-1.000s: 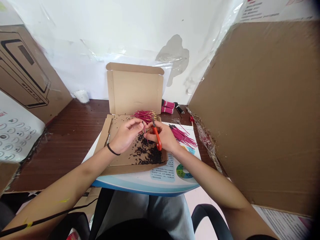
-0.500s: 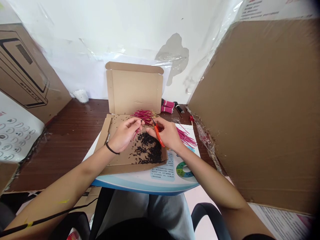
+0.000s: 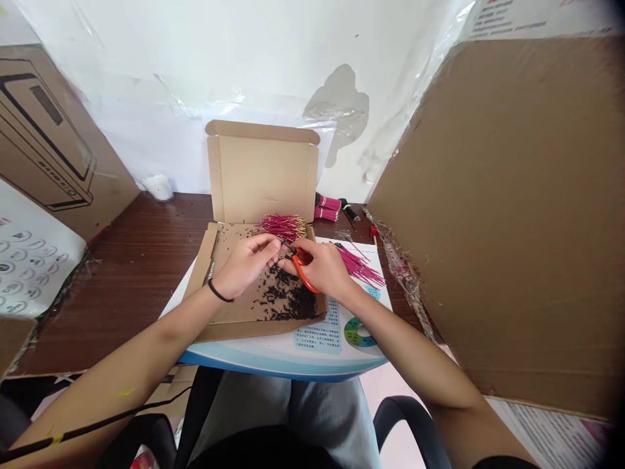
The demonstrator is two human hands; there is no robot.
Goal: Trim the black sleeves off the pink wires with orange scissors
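My left hand (image 3: 248,262) is closed in a pinch over the shallow cardboard box (image 3: 229,311). Between its fingertips is a thin wire with a dark end, mostly hidden by the fingers. My right hand (image 3: 326,266) grips orange-handled pliers (image 3: 305,279), whose dark jaws meet the wire end at the left fingertips. Under my hands, many short black tube pieces (image 3: 297,303) litter the box floor. Behind them a bundle of crimson wires (image 3: 280,227) with yellowish ends lies in the box. More crimson wires (image 3: 360,266) lie to the right.
The box's lid (image 3: 266,176) stands upright against the wall. Tied wire bundles (image 3: 328,207) sit behind at the right, beside a black bundle (image 3: 349,210). A printed sheet (image 3: 273,358) lies beneath the box. Large cardboard panels (image 3: 512,215) flank the brown table (image 3: 131,280).
My right hand has shifted left, bringing the pliers' jaws from just apart to the left fingertips. The handles have swung to a flatter slant. My left hand has barely moved.
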